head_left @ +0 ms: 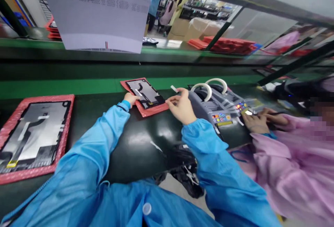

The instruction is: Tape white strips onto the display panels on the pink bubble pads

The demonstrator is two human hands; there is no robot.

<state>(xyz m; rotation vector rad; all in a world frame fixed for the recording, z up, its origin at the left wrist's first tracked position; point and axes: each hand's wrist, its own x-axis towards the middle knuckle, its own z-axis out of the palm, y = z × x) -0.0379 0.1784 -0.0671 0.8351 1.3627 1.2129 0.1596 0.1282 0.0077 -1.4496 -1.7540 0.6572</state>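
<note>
A tablet-sized display panel (150, 91) lies back side up on a red bubble-wrap sheet (146, 112), in front of me on the dark bench. My left hand (131, 99) is closed on its left edge, thumb on top; the other fingers are mostly hidden. My right hand (182, 107) hovers at the panel's right corner with bent fingers. A short strip of white tape (174, 88) sticks out from one of its fingertips. Just beyond that hand stands a grey tape dispenser (206, 105) with a white tape roll (203, 91) and a lit display.
A larger panel (39, 129) rests on red bubble wrap at left. A second dispenser (232, 96) stands beside a co-worker's hands (257, 122) and pink sleeves. A monitor (99, 18) hangs ahead. Red wraps (229, 44) lie on the shelf; a loose white strip (156, 146) lies nearby.
</note>
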